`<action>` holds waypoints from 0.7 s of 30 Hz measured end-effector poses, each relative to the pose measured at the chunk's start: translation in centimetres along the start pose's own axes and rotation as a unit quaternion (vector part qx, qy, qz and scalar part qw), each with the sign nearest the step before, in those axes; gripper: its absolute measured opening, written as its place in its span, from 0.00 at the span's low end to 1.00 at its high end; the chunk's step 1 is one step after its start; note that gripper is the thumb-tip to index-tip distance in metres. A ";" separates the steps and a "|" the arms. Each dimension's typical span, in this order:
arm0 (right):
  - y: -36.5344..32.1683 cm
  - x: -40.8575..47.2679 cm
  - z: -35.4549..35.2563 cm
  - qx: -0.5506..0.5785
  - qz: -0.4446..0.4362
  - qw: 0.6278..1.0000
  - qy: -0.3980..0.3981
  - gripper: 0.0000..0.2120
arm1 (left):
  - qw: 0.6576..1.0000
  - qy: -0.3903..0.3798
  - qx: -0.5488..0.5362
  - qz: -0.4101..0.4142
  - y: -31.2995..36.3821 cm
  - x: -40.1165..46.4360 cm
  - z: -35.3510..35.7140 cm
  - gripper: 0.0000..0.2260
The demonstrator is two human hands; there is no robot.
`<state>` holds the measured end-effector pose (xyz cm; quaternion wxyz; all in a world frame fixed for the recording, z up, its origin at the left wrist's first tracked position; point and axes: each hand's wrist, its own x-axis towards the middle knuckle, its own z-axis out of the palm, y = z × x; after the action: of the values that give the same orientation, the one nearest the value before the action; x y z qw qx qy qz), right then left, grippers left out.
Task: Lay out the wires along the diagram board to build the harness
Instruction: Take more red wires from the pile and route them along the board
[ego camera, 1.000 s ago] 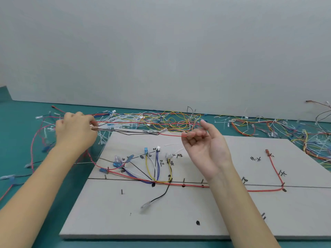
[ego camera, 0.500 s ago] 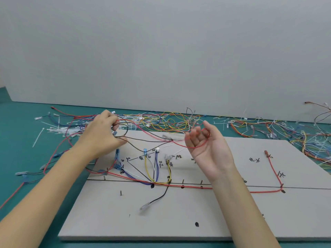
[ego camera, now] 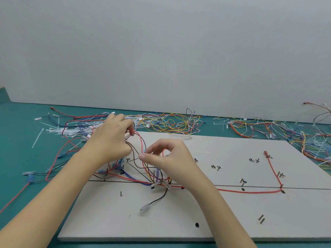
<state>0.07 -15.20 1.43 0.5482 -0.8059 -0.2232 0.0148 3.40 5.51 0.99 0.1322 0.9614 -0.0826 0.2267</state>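
**Harness board: part-laid, wire in hand**

Both hands have closed in over the board's left-centre since half a second ago; formerly apart, they now work near each other. Left hand (ego camera: 111,140) grips a red-and-brown wire pair (ego camera: 138,149) by curled fingers; right hand (ego camera: 168,156) pinches the pair's other run.

Done: red wire (ego camera: 250,190) along the drawn line to a far-right branch; blue, yellow, black branches (ego camera: 152,178) clustered at centre. Left: held pair unrouted; marked branches to the right bare.

Materials: board (ego camera: 223,221) flat, matt grey, ink-marked. Wires thin, limp, plastic-sheathed, clear-tipped. Loose stock (ego camera: 170,122) tangled on teal worktop (ego camera: 18,149).
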 end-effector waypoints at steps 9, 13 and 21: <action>0.9 0.8 -3.4 0.192 0.109 0.943 0.250 0.06 | 0.993 -0.062 -0.052 -0.082 -1.8 0.1 -1.5 0.23; 1.7 0.6 -5.3 0.262 0.183 0.901 0.294 0.08 | 0.969 -0.076 -0.193 -0.136 -2.4 0.0 -2.3 0.22; 1.6 0.5 -6.0 0.323 0.206 0.912 0.147 0.10 | 0.973 0.037 -0.126 -0.192 -4.5 0.1 -2.0 0.15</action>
<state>2.63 -20.79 2.55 0.7901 -0.6058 0.0483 0.0802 3.68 10.35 1.82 0.2962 0.9259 0.0806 0.2204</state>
